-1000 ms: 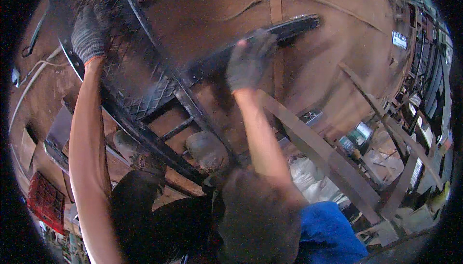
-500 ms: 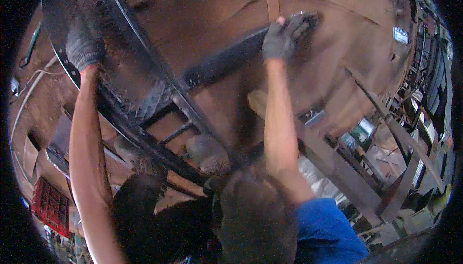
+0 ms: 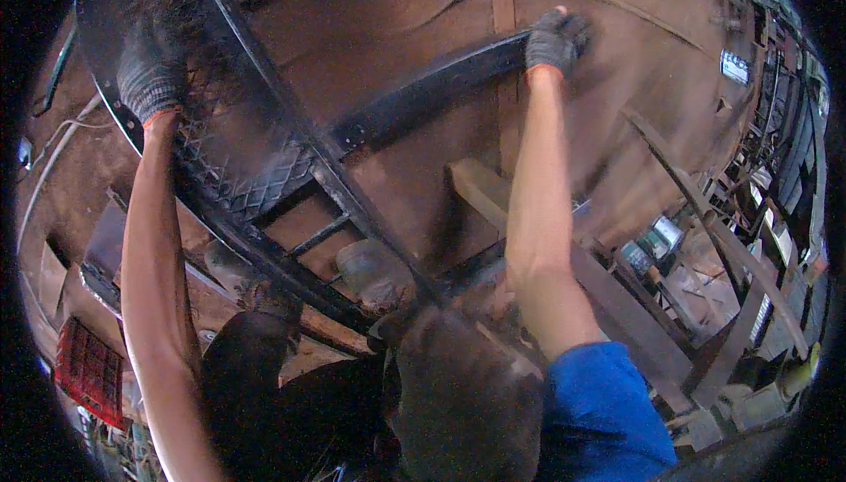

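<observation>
A dark metal frame (image 3: 308,143) with curved sides and a diamond mesh panel (image 3: 269,184) lies slanting across the left and middle. My left hand (image 3: 152,77), in a grey knit glove, is at the far left part of the mesh, close to the frame's outer rail. Its fingers are dark and blurred. A curved black metal bar (image 3: 432,85) reaches from the frame out to the right. At the bar's far end is my gloved right hand (image 3: 557,44), fingers curled over it and thumb up.
A hose (image 3: 608,2) runs over the brown floor at the back. Several steel lengths (image 3: 723,244) and cans (image 3: 663,237) lie at the right. A red plastic crate (image 3: 90,372) stands at the lower left. Beside the frame's near end is my shoe (image 3: 366,270).
My right hand has slid outward to the right along the bar, and its fingers have gone from lying flat to curled. The left hand stays by the mesh.
</observation>
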`<action>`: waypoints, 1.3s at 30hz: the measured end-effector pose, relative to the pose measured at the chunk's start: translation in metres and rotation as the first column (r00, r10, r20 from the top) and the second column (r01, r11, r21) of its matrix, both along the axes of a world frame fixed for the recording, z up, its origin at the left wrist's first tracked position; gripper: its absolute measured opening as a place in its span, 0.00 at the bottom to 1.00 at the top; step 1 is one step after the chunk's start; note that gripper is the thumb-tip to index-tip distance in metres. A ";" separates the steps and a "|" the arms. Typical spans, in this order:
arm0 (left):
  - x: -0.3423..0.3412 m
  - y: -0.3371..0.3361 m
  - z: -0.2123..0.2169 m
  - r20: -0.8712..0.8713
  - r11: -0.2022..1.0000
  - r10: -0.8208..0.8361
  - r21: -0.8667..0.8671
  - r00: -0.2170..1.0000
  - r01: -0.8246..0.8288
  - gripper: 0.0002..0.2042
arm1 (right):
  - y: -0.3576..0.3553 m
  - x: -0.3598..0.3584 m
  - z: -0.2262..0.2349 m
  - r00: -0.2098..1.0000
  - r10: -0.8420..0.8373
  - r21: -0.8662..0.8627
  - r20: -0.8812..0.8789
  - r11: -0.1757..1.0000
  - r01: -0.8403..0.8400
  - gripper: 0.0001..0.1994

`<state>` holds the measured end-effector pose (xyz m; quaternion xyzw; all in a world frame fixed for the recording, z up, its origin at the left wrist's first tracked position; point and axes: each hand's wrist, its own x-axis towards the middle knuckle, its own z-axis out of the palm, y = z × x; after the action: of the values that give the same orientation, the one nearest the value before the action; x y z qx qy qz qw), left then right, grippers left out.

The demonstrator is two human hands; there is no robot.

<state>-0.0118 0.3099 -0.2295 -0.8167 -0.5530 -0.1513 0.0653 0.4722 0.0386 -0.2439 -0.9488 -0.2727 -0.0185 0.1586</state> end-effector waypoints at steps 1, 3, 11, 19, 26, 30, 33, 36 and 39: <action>0.001 -0.001 -0.001 0.061 0.999 -0.024 0.027 0.998 0.022 0.20 | 0.004 0.005 0.004 0.998 0.006 -0.007 -0.069 1.000 -0.006 0.39; -0.010 0.000 -0.005 0.047 0.999 -0.037 0.010 0.998 0.037 0.21 | 0.012 -0.007 0.016 0.993 0.025 -0.046 -0.116 0.998 -0.031 0.38; 0.006 -0.004 0.012 -0.023 0.982 0.105 -0.152 0.994 -0.108 0.21 | 0.013 -0.017 0.004 0.997 -0.031 0.055 -0.069 0.998 0.035 0.40; -0.006 0.000 0.002 -0.114 0.999 -0.012 -0.042 0.993 0.007 0.22 | 0.009 -0.077 0.019 0.995 0.008 -0.139 0.097 0.990 0.005 0.45; -0.027 0.018 -0.017 -0.102 1.000 0.023 -0.007 0.994 -0.024 0.27 | 0.044 0.003 0.019 0.990 -0.092 -0.190 0.107 0.976 0.111 0.45; -0.012 0.008 -0.002 -0.114 0.994 0.055 -0.086 0.992 -0.065 0.25 | 0.039 -0.011 0.010 0.985 -0.066 -0.152 0.160 0.984 0.090 0.45; -0.018 0.004 -0.002 -0.216 0.994 0.045 -0.085 0.975 -0.065 0.25 | 0.027 -0.047 -0.001 0.971 -0.037 -0.120 0.237 0.991 0.067 0.45; -0.013 0.003 -0.005 -0.095 0.994 0.055 -0.089 0.994 -0.064 0.25 | 0.030 -0.035 -0.002 0.981 -0.088 -0.044 0.171 0.994 0.097 0.44; -0.005 0.004 -0.001 -0.069 0.998 0.053 -0.041 0.996 -0.056 0.23 | 0.044 -0.004 0.023 0.986 -0.167 -0.042 0.021 0.985 0.167 0.44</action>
<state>-0.0164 0.3141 -0.2307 -0.8072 -0.5757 -0.1098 0.0704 0.4680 0.0829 -0.2205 -0.9713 -0.1939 -0.0339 0.1334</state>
